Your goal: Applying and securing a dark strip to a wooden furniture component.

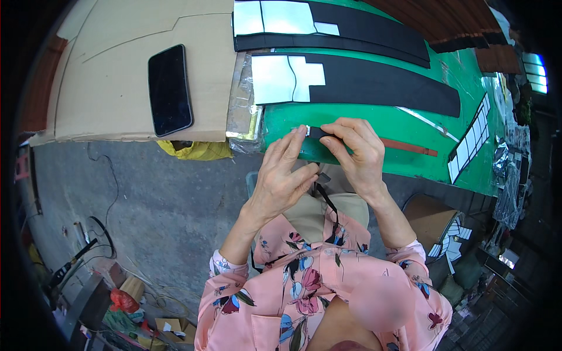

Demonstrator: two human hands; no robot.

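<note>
Above the near edge of the green table, my two hands meet at a small black strip (318, 133) with a white end. My right hand (362, 153) pinches the strip between thumb and fingers. The fingertips of my left hand (280, 178) are closed at its white end; how they grip it is partly hidden. Just under the left fingers shows a small dark piece (323, 177), and I cannot tell if it is held. Beyond my hands lies a long black panel (380, 85) with a white sheet (274, 79) on its left end.
More black panels (374, 35) with white sheets lie farther back. A brown-red strip (410, 147) and a white gridded strip (470, 140) rest on the green table (351, 111). At left, a black phone (170, 90) lies on cardboard (117, 111). A bin (430, 219) holds white scraps below right.
</note>
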